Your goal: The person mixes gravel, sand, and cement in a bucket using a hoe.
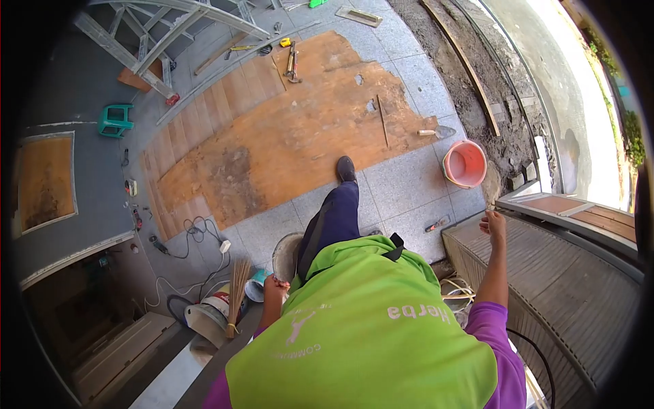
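My left hand (pixel 276 289) is low at my left side with its fingers curled. Just beyond it, against my left leg, is a grey bucket (pixel 285 253); whether the hand has hold of it is hidden. Out to the right, my right hand (pixel 494 223) is raised with loosely curled fingers, and nothing shows in it. It is above the corner of a ribbed grey panel (pixel 524 266). My dark shoe (pixel 346 169) is at the edge of a stained plywood sheet (pixel 300 143). A red bucket (pixel 465 164) stands on the tiles ahead of my right hand.
A trowel (pixel 437 132) lies by the plywood's right end, and a hammer (pixel 293 65) lies farther off. An aluminium ladder (pixel 163 48) and a green stool (pixel 116 120) stand at the left. Cables (pixel 194 232) and a straw broom (pixel 237 293) are near my left side.
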The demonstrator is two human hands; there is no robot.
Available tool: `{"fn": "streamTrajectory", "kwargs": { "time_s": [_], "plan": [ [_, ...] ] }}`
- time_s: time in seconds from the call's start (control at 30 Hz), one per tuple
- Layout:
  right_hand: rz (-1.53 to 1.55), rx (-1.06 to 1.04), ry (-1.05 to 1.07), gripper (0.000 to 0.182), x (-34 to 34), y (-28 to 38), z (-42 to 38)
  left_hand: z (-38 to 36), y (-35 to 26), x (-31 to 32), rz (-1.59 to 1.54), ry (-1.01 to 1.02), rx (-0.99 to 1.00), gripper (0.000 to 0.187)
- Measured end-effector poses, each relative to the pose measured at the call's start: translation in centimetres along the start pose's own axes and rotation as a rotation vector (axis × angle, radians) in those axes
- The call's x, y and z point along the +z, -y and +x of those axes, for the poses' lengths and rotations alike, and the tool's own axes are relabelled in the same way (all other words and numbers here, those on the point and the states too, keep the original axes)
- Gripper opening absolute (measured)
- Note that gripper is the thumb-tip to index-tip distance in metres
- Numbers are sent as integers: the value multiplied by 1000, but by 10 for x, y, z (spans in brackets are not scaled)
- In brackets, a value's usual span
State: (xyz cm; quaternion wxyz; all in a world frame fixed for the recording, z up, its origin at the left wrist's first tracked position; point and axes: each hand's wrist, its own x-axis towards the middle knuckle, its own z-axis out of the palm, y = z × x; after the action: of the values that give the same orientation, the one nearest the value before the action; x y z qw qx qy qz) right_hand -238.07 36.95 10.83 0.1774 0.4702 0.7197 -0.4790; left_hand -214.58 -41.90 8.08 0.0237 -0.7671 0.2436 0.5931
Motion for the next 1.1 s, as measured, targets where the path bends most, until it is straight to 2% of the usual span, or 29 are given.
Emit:
{"fn": "streamTrajectory", "kwargs": {
  "time_s": [0.1, 0.2, 0.27, 0.37, 0.63, 0.73, 0.9, 0.97, 1.1],
  "plan": [
    [-84, 61, 59, 31, 28, 26, 1, -2, -33, 43, -44, 6, 3, 34],
    [-99, 68, 108, 31, 58, 68, -8, 19, -64, 98, -96, 101, -14, 36],
    [-109, 72, 117, 31, 77, 90, 3, 23, -76, 132, -96, 96, 49, 35],
    [-134, 54, 137, 31, 106, 117, 15, 11, -103, 174, -50, 191, 155, 34],
    [-141, 21, 248, 31, 167, 176, 44, -45, -202, 279, 158, 339, 383, 36],
    [-100, 61, 280, 32, 170, 177, 53, -61, -224, 320, 218, 355, 454, 37],
    [-151, 211, 318, 36, 157, 177, 95, -89, -237, 399, 243, 257, 435, 37],
    [-131, 257, 315, 37, 140, 171, 112, -101, -234, 402, 244, 180, 402, 37],
    [-27, 327, 276, 39, 93, 206, 143, -119, -216, 458, 173, 66, 333, 35]
  ]
}}
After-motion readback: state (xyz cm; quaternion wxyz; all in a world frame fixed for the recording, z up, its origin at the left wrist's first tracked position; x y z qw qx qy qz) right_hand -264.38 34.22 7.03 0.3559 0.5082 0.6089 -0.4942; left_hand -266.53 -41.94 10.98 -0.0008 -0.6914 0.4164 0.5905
